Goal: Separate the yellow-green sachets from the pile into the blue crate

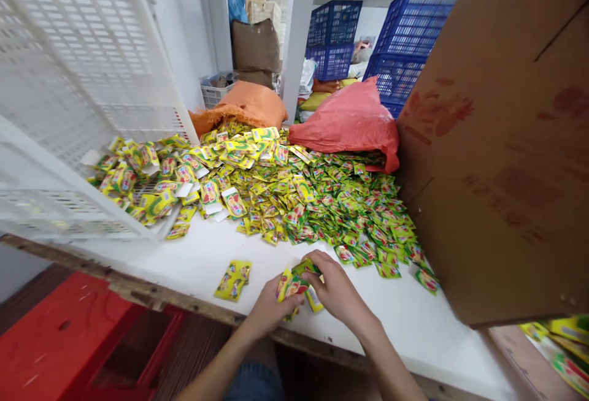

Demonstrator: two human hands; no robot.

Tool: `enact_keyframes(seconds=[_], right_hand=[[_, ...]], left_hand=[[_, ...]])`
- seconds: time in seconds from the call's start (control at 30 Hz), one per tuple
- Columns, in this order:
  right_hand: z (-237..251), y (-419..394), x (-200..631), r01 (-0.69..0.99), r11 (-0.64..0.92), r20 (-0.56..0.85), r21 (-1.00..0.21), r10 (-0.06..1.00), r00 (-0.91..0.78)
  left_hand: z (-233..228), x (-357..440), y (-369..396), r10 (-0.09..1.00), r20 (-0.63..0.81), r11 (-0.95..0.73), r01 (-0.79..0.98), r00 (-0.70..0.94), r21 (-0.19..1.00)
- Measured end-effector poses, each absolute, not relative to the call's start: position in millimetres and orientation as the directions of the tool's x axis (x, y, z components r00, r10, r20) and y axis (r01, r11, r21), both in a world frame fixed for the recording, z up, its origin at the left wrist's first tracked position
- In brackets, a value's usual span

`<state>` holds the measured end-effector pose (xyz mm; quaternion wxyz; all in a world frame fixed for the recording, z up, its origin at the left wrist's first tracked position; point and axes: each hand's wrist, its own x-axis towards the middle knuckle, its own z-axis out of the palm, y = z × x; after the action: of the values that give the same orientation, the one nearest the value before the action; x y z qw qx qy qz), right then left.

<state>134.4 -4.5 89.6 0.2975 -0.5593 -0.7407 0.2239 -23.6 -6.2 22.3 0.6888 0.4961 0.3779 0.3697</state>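
Left hand (pixel 269 306) and right hand (pixel 335 290) — grips clamped on sachet stack (pixel 297 287), white table (pixel 202 260), sachet heap (pixel 294 192) beyond

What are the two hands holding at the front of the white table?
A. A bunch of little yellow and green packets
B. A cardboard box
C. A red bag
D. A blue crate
A: the left hand and the right hand both grip a small bunch of yellow and green packets just above the white table, in front of the big pile of packets.
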Motion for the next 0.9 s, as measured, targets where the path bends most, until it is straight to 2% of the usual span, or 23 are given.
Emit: enact_keyframes(seconds=[0.1,0.17,0.33,0.53,0.7,0.8,0.9], right_hand=[[100,-4,140,0.676,0.287,0.104,-0.678,0.949,-0.298],[101,-2,141,0.689,0.264,0.063,-0.675,0.951,-0.302],[90,1,132,0.725,0.115,0.071,-0.679,0.993,-0.091],[84,-9,126,0.646,0.261,0.203,-0.717,0.965,-0.164],[69,-20,124,0.634,0.205,0.321,-0.746,0.944,0.073],[59,-23,119,0.655,0.216,0.378,-0.724,0.918,0.116],[55,-22,116,0.659,0.186,0.367,-0.729,0.918,0.147]], left_hand=[[26,-23,-8,0.859,-0.172,0.257,-0.117,0.482,0.959],[27,-23,-8,0.848,-0.174,0.259,-0.104,0.501,0.96],[24,-24,-8,0.863,-0.153,0.233,-0.11,0.482,0.966],[23,-23,-6,0.844,-0.167,0.307,-0.204,0.51,0.93],[20,-21,-4,0.826,-0.125,0.303,-0.246,0.549,0.921],[17,-21,-4,0.818,-0.115,0.296,-0.241,0.563,0.924],[18,-20,-4,0.809,-0.128,0.307,-0.227,0.574,0.924]])
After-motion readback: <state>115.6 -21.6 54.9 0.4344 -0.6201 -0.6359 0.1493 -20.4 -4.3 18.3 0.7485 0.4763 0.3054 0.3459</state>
